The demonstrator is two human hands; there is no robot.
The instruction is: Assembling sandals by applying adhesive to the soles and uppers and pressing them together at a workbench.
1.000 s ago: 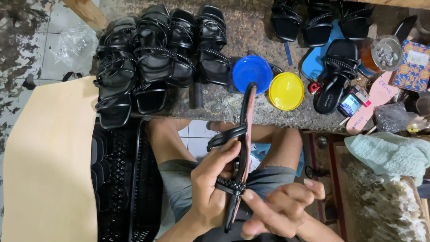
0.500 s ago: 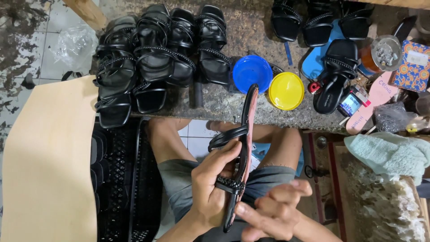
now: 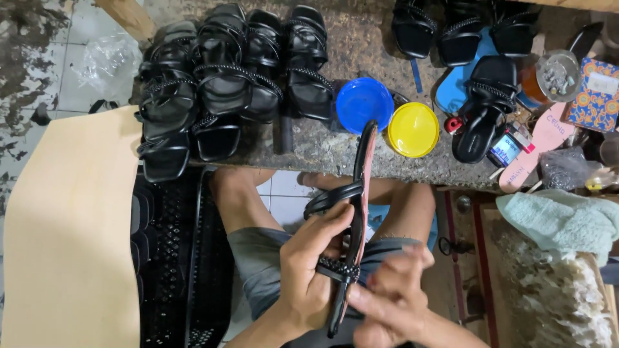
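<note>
- Black strappy sandal (image 3: 351, 219) stands on edge over the lap, toe toward the tabletop (image 3: 335, 151), as before
- left hand (image 3: 309, 270) fingers stay wrapped around its straps
- right hand (image 3: 387, 299), blurred, has shifted lower; fingers loosely curled beside the heel, grip unclear

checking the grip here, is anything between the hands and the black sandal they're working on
Nothing visible does. The left hand grips the black sandal directly, fingers wrapped over its braided strap. The right hand touches the sandal's lower edge from the other side, though it is blurred.
</note>
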